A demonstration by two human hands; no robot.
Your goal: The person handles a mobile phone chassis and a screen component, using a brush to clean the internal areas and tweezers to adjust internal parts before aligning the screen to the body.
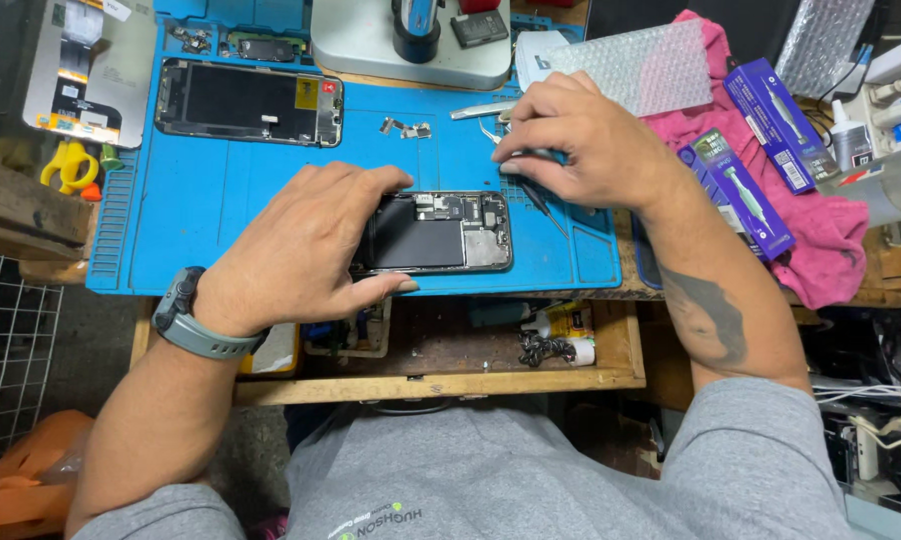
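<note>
Phone (441,233), opened, lies under the left hand (296,250), whose thumb and fingers clasp its left end. Right hand (571,140), just beyond it, pinches a thin tool (537,195).

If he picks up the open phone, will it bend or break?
The open phone probably stays stiff, since its metal frame looks solid. Its bare insides look fragile, so poking could hurt them. The left hand steadies it on the blue mat, so it likely won't slide.
</note>
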